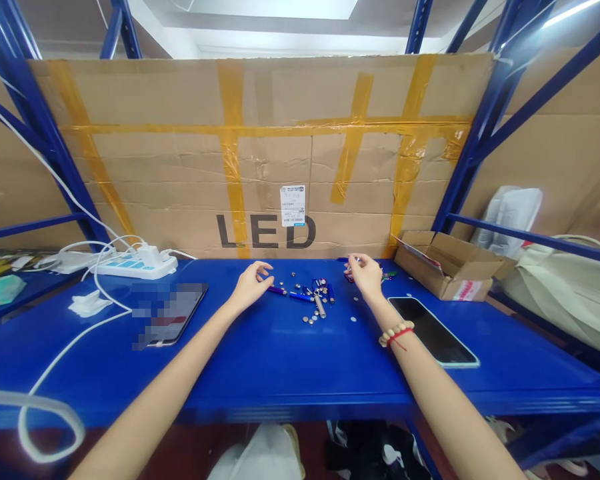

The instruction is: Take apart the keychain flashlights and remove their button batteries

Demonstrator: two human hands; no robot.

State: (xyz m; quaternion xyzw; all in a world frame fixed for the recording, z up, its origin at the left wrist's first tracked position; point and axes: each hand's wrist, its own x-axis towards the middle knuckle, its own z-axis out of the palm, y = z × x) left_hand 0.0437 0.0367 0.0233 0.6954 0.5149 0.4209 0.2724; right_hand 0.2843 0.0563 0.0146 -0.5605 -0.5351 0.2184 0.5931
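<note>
My left hand (251,285) hovers at the left of a group of small parts, its fingers loosely curved and apart. Close by its fingertips is a dark purple tube (279,291); whether they touch is unclear. My right hand (366,275) is closed in a pinch over the right side, and what its fingertips hold is too small to make out. Between the hands lie a blue tube (301,297), a silver tube (320,305), another blue tube (331,293) and several small round silver discs (306,320) like button cells. Small coloured pieces (389,275) show behind my right hand.
A phone (433,330) lies beside my right forearm, another phone (180,313) at the left. An open cardboard box (447,263) stands back right. A white power strip (135,265), crumpled tissue (89,304) and loose white cable (65,357) occupy the left. Cardboard (180,180) walls the back.
</note>
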